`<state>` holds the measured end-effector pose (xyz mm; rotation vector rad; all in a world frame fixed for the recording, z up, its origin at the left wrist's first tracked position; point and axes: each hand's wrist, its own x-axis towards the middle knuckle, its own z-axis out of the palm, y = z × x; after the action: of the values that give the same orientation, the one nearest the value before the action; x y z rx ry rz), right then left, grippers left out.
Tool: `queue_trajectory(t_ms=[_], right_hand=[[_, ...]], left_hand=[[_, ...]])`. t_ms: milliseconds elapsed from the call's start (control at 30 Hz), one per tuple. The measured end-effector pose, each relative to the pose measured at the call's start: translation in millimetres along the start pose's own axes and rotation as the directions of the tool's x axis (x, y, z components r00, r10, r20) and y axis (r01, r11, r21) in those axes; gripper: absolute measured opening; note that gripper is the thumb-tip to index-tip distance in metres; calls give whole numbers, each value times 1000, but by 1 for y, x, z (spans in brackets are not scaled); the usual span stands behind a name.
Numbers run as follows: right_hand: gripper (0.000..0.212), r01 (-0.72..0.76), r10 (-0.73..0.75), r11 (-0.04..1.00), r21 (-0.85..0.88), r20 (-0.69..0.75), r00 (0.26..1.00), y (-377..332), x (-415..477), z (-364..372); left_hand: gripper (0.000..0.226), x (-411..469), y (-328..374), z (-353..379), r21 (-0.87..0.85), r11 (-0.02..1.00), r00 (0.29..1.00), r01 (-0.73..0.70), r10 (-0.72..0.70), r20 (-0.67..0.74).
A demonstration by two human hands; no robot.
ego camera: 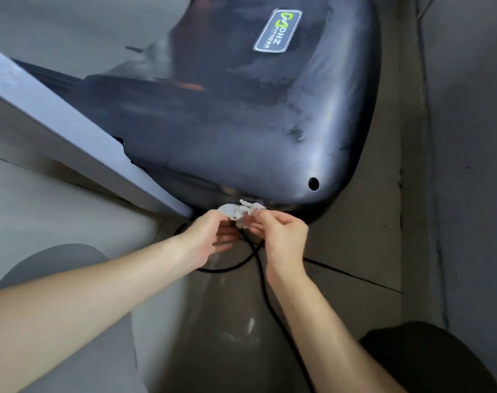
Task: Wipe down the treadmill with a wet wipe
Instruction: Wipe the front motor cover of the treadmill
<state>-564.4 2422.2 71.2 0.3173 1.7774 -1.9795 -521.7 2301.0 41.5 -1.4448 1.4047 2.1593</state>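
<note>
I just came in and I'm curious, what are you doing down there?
A person holds a crumpled wet wipe between both hands, left hand and right hand, pinching it with the fingers. It's just below the treadmill's dark cover, which looks streaky. A black cable runs across the floor beneath.

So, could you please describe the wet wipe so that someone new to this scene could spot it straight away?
Start at the big dark treadmill motor cover with the green-lettered label, and follow it to its near rounded edge. Just below that edge, the left hand and the right hand meet, both pinching the wet wipe. It is the only pale, crumpled thing there, unlike the thin black cable beneath.
</note>
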Motion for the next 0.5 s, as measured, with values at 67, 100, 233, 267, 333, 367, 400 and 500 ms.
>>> queue_trajectory(t_ms=[67, 100, 233, 267, 333, 367, 400, 500], right_hand=[[15, 14, -11, 999, 30, -82, 997, -6, 2, -7], [16, 19, -10, 998, 59, -146, 989, -10, 3, -15], [20, 61, 45, 961, 271, -367, 929, -32, 25, -53], [23, 40, 81, 951, 307, -371, 925, -36, 32, -59], [28, -4, 141, 937, 349, -370, 918, -30, 42, -58], [30, -20, 173, 924, 381, -372, 912, -22, 43, -52], [32, -39, 208, 907, 419, -366, 907, -12, 45, -44], [35, -107, 318, 854, 509, -348, 882, 20, 49, -16]], left_hand=[[24, 3, 4, -8, -4, 1000, 999, 23, -23, 41], [23, 3, 4, -6, -17, 999, 996, 45, -44, 72], [37, -2, -5, 10, 3, 994, 981, 108, -108, 159], [37, -3, -6, 13, 30, 994, 981, 101, -105, 166], [33, -3, -6, 13, 50, 997, 986, 67, -74, 148], [30, -1, -5, 11, 48, 998, 991, 47, -52, 122], [25, 1, -3, 8, 43, 999, 995, 30, -34, 97], [17, 6, 1, 0, 27, 1000, 999, 7, -8, 42]])
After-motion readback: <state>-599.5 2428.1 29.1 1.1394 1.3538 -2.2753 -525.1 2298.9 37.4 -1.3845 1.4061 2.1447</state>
